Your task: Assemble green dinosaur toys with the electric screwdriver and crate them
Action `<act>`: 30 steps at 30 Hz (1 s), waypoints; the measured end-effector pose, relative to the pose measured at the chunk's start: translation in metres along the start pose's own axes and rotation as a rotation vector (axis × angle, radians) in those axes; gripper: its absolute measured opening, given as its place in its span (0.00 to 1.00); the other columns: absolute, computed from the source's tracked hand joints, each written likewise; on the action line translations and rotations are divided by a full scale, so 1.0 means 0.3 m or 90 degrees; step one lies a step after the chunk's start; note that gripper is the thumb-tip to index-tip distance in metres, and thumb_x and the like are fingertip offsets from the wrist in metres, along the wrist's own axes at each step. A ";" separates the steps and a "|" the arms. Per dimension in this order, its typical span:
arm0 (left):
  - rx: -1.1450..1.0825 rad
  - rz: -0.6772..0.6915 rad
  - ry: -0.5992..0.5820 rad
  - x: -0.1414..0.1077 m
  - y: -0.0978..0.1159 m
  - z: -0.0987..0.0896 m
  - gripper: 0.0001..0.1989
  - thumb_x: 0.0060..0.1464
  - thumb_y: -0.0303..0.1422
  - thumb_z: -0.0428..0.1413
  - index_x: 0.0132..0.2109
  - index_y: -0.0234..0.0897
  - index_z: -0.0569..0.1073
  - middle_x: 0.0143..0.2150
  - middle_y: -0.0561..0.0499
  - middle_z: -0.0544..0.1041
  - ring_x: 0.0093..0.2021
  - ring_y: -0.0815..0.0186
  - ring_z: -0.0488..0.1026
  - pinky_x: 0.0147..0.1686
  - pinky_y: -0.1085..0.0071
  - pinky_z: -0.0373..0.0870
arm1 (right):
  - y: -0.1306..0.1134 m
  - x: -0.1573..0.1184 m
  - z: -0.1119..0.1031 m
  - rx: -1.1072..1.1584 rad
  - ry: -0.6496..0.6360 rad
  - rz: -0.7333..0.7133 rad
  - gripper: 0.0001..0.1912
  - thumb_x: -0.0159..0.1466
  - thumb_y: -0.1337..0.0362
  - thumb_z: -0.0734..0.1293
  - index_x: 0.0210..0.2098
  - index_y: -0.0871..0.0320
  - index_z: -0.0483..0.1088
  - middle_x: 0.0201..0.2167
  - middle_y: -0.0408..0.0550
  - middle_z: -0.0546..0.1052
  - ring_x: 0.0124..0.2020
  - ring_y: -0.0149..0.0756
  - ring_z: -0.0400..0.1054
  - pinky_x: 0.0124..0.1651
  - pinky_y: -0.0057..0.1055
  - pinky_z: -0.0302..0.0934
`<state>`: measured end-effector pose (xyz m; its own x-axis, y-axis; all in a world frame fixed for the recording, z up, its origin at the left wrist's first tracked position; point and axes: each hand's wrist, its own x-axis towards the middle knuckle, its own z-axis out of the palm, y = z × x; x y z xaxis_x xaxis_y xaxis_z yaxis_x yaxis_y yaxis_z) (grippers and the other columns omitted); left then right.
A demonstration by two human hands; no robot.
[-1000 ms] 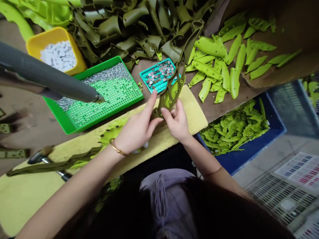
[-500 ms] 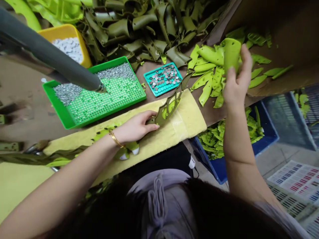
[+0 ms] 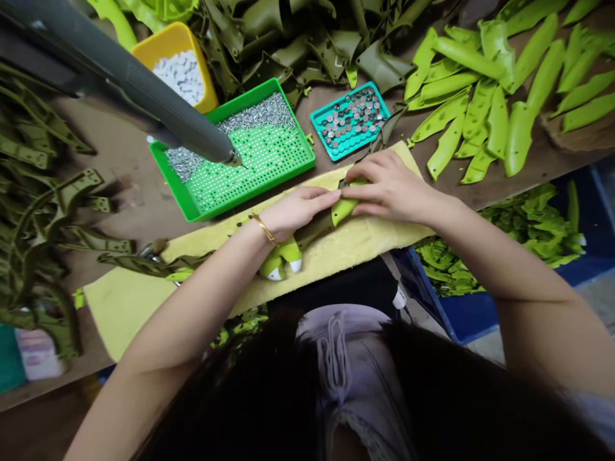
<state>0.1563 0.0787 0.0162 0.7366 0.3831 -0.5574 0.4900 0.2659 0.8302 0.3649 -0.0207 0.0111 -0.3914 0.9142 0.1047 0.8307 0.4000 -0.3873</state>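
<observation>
My left hand and my right hand meet on a lime green plastic shell, pressing it against an olive plastic frame that lies along the yellow foam pad. The frame's upper end sticks out past my right hand, and my fingers hide most of the shell. A gold bangle circles my left wrist. Just below my left hand lies a lime piece with white tips.
A grey tool with a metal nozzle hangs above a green perforated tray of metal pins. Nearby are a teal tray of metal studs, a yellow bin of white parts, olive parts, lime shells and a blue crate.
My right hand has come back from the lime shells with one shell and set it on the olive frame. Both hands now hold it together. The view has shifted.
</observation>
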 end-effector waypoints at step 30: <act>0.289 0.065 -0.035 -0.040 0.053 0.021 0.23 0.41 0.44 0.66 0.41 0.36 0.70 0.32 0.53 0.70 0.32 0.66 0.66 0.34 0.69 0.64 | -0.138 -0.039 0.070 0.872 0.348 0.537 0.27 0.48 0.38 0.72 0.23 0.55 0.62 0.15 0.33 0.54 0.17 0.22 0.49 0.18 0.25 0.44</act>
<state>0.1582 0.0726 0.0361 0.8093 0.3369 -0.4812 0.5590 -0.1899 0.8071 0.3268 -0.0493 0.0066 0.3624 0.8585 -0.3627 -0.3194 -0.2512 -0.9137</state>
